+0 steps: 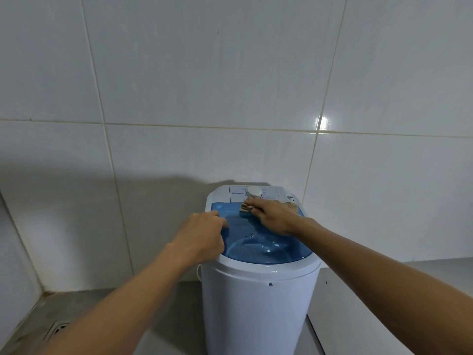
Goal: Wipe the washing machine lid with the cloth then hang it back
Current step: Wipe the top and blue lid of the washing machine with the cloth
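right hand (272, 216) is pressing a crumpled tan cloth (246, 207) onto the glossy see-through blue lid (256, 242), grip clenched on it, by the white round dial (254, 192). left hand (202, 235) is resting curled on the lid's left edge, holding nothing.

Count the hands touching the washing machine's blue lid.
2: the left hand rests on the lid's left edge; the right hand presses the cloth near the dial.

Right hand (271, 216) flat, left hand (202, 237) loosely curled (arms outstretched).
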